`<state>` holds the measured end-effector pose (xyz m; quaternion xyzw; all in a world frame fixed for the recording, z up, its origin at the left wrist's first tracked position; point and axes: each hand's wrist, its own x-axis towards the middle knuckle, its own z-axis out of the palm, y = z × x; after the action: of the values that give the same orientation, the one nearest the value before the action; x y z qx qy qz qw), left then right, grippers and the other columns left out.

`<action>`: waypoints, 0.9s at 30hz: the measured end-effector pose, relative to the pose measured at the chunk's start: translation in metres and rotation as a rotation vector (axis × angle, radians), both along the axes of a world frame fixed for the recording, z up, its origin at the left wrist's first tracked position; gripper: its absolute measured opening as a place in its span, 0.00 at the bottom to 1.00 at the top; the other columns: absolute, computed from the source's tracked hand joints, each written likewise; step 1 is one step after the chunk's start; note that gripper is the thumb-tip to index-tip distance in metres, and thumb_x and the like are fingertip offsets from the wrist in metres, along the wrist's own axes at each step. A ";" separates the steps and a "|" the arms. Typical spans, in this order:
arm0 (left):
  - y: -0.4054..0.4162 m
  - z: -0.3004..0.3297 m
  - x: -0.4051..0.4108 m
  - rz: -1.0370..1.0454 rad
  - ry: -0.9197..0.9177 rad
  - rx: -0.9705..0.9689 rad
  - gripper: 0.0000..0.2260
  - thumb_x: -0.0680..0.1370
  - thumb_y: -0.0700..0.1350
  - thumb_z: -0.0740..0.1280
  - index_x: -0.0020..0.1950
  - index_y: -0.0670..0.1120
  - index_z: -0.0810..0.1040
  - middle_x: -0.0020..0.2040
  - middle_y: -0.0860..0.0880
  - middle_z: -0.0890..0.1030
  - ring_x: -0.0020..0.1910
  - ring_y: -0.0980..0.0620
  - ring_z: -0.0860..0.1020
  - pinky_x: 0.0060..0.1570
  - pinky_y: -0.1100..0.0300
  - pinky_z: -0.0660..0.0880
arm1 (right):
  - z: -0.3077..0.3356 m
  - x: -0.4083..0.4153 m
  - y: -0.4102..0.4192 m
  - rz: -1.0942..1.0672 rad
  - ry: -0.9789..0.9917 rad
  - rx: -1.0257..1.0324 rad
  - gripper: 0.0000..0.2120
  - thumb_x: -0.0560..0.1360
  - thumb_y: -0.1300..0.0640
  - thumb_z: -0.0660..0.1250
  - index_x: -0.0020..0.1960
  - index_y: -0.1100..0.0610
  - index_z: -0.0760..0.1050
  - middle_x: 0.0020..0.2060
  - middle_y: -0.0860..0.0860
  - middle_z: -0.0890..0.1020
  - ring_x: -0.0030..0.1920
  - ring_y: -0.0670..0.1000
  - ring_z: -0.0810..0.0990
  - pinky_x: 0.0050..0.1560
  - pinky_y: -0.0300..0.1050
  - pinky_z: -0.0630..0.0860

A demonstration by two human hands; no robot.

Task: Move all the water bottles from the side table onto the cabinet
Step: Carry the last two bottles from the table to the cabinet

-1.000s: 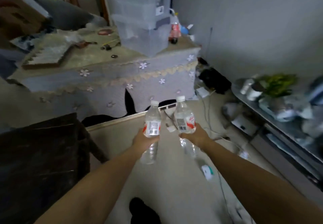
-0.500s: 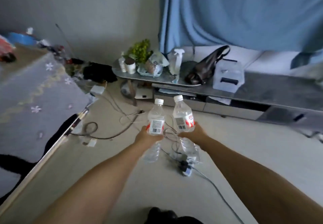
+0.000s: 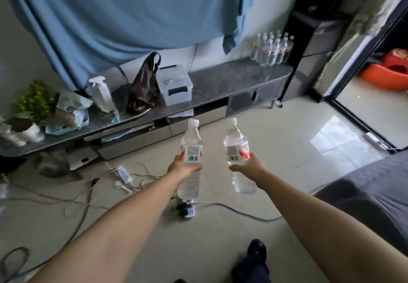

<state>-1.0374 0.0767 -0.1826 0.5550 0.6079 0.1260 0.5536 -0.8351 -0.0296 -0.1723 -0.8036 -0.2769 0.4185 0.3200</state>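
On the far left of the long gray cabinet (image 3: 220,84) sits a green plant (image 3: 33,101) in a white pot. Next to it are a bag of stuff (image 3: 70,110), a white spray bottle (image 3: 100,93), a dark brown bag (image 3: 143,88) and a clear plastic box (image 3: 175,85). White cords (image 3: 106,179) lie in a tangle on the floor.

The left hand (image 3: 183,169) is wrapped around the middle of a water bottle (image 3: 191,148). It holds the bottle up in the air, cap on top. The right hand (image 3: 249,168) grips a second water bottle (image 3: 237,148) the same way, tilted a little. The two bottles are near each other but not touching.

On the right end of the cabinet stands a bunch of water bottles (image 3: 271,49), close together. A dark shoe (image 3: 256,249) shows at the bottom.
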 end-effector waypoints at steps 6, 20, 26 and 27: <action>-0.010 -0.009 0.120 -0.126 0.003 0.009 0.30 0.63 0.53 0.78 0.62 0.49 0.74 0.54 0.49 0.82 0.50 0.49 0.79 0.51 0.59 0.74 | 0.001 0.106 -0.025 -0.096 0.025 0.036 0.26 0.67 0.58 0.76 0.63 0.57 0.75 0.54 0.57 0.83 0.55 0.59 0.82 0.62 0.57 0.77; -0.011 -0.004 0.382 -0.242 -0.020 0.011 0.29 0.64 0.53 0.78 0.61 0.48 0.72 0.55 0.48 0.81 0.52 0.47 0.78 0.51 0.58 0.72 | -0.003 0.349 -0.051 -0.270 0.029 0.118 0.11 0.65 0.63 0.75 0.43 0.53 0.78 0.36 0.52 0.82 0.41 0.56 0.81 0.53 0.55 0.80; 0.034 -0.019 0.473 -0.326 -0.010 -0.017 0.29 0.63 0.52 0.79 0.60 0.50 0.71 0.54 0.49 0.80 0.53 0.47 0.78 0.53 0.57 0.73 | -0.021 0.425 -0.013 -0.316 0.035 0.103 0.14 0.61 0.60 0.75 0.44 0.53 0.78 0.40 0.54 0.83 0.45 0.59 0.83 0.57 0.59 0.80; 0.048 -0.023 0.490 -0.344 -0.005 -0.006 0.29 0.63 0.52 0.79 0.60 0.50 0.71 0.54 0.49 0.80 0.54 0.47 0.78 0.53 0.57 0.73 | -0.023 0.440 -0.002 -0.311 0.026 0.106 0.14 0.61 0.60 0.75 0.45 0.53 0.78 0.40 0.55 0.84 0.46 0.60 0.84 0.57 0.59 0.80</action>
<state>-0.5472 0.1246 -0.2055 0.6491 0.5028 0.0289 0.5701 -0.3951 -0.0317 -0.1953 -0.8131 -0.1666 0.3591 0.4267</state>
